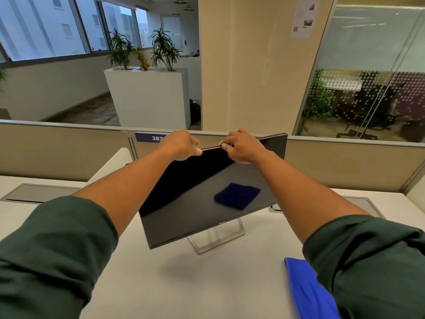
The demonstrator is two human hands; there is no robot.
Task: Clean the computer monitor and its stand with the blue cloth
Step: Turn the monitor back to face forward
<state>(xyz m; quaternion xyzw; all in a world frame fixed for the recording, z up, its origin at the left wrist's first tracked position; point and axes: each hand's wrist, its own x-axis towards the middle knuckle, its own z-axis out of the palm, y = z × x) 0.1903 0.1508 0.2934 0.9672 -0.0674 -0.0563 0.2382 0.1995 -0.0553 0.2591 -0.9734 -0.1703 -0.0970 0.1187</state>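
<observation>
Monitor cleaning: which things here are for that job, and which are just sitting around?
For the job:
monitor, gripped at its top edge by the left hand and the right hand
stand
blue cloth on the desk; its reflection shows in the screen

Just sitting around:
plants in the white planter
paper notice
number sign

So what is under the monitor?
A silver stand resting on the white desk. Its upper part is covered by the monitor itself.
</observation>
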